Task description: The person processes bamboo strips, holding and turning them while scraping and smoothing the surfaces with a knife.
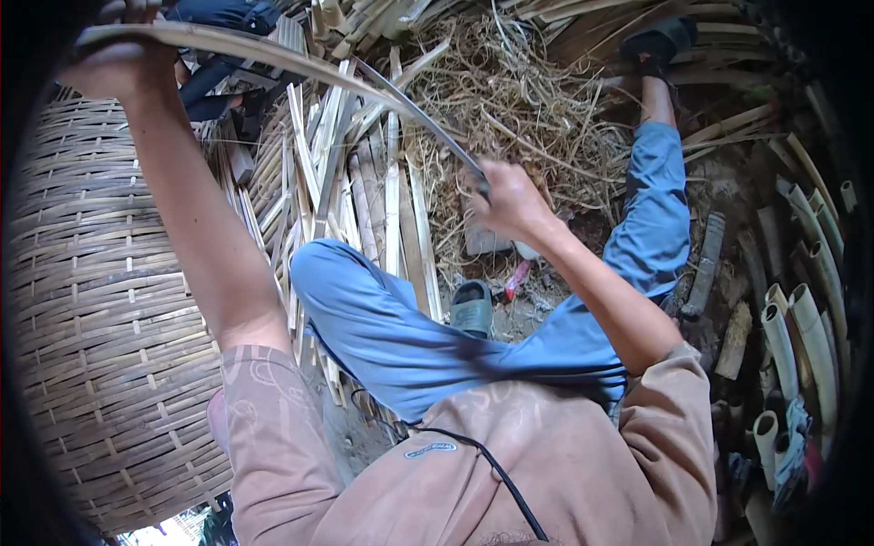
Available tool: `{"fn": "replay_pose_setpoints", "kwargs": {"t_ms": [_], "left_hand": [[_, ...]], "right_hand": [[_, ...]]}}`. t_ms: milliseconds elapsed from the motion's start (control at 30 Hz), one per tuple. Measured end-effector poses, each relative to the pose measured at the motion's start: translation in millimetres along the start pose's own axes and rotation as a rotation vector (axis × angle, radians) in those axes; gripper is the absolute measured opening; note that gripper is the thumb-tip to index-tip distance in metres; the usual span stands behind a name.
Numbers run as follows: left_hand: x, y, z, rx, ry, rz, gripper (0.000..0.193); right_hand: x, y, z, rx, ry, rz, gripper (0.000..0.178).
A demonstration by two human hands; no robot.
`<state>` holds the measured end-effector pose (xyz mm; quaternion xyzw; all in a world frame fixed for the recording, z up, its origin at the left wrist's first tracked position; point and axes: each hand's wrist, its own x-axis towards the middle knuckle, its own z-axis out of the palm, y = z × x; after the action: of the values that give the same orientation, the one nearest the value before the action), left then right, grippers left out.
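Observation:
At the upper left, my left hand is closed round a long bamboo strip, its arm stretched far out. The pale strip slants down to the right across the upper view. My right hand, a little blurred, is shut on the handle of a knife. The handle is mostly hidden by the fingers. The knife's long narrow blade points up and left and crosses the strip near its right end. Beneath the blade lie split bamboo strips and a heap of thin curled shavings.
A large woven bamboo basket fills the left side. Cut bamboo tubes stand at the right. My legs in blue trousers are spread, with a loose sandal between them. Another person's dark-clothed leg shows at the upper left.

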<state>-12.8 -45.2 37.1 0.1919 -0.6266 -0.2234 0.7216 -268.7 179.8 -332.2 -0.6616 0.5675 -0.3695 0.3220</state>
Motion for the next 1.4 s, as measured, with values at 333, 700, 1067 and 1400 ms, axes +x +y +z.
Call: {"fn": "replay_pose_setpoints", "kwargs": {"t_ms": [333,700,1067,1400], "left_hand": [[-33.5,27.9,15.7,-0.034,0.056,-0.014,0.042],[-37.9,30.3,-34.4,-0.135,-0.256,-0.029,0.015],[-51.9,40.2,-18.0,-0.254,-0.293,-0.036,0.013],[-41.7,22.2,-31.5,-0.243,-0.457,-0.036,0.020]], "right_hand": [[-0.3,-24.4,-6.9,0.197,-0.204,0.267,0.014],[31.6,-35.6,-11.9,0.075,-0.160,0.083,0.012],[-1.2,50.5,23.5,-0.105,-0.078,0.029,0.030],[-13.2,116.1,71.1,-0.070,-0.081,0.398,0.024]]}}
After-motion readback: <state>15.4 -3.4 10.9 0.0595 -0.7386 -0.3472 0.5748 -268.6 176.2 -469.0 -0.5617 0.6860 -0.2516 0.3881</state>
